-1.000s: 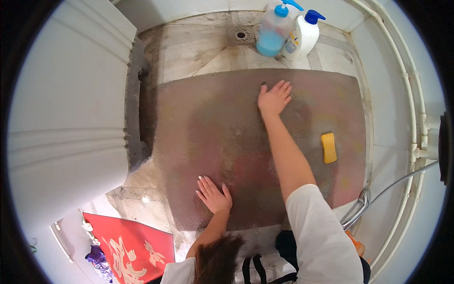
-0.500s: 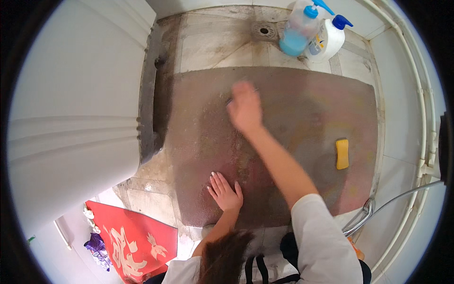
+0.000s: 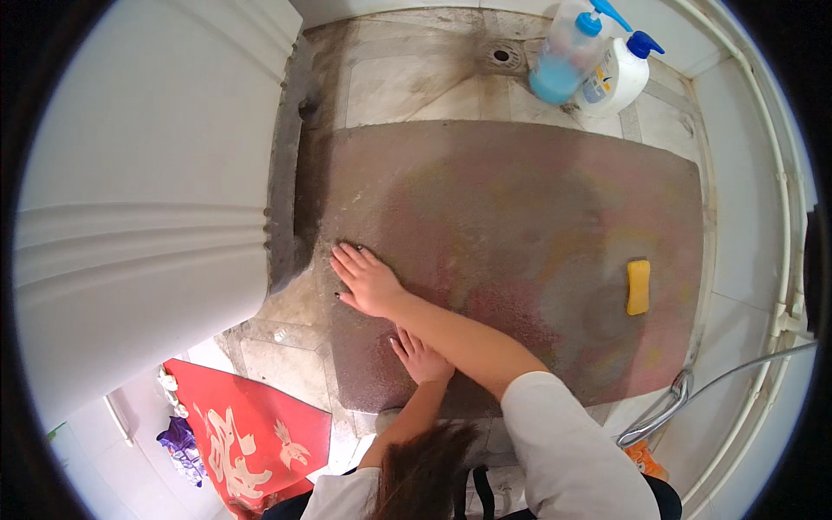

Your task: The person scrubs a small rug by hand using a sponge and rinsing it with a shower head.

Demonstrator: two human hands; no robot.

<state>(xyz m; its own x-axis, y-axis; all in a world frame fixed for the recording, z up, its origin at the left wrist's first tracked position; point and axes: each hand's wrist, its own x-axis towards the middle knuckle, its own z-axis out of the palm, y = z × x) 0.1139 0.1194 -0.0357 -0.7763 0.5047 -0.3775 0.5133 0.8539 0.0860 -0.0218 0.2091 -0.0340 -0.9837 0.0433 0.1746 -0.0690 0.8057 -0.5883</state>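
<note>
Floor mat (image 3: 520, 243): wet, blotchy, flat under both hands, right hand (image 3: 368, 279) and left hand (image 3: 420, 355) with fingers spread wide, holding nothing; yellow sponge (image 3: 638, 286) idle well right of them, scrubbing seemingly unfinished.

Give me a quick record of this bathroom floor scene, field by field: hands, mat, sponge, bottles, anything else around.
right hand: flat, palm down on the mat's left part, arm crossing over the left forearm
left hand: flat on the mat near its lower edge, partly under the right forearm
mat: brownish-red, blotchy, spread over the tiled floor
sponge: yellow, lying on the mat's right side, untouched
bottles: two pump bottles, one blue, one white, standing beside the floor drain
red cloth: lower left, off the mat
</note>
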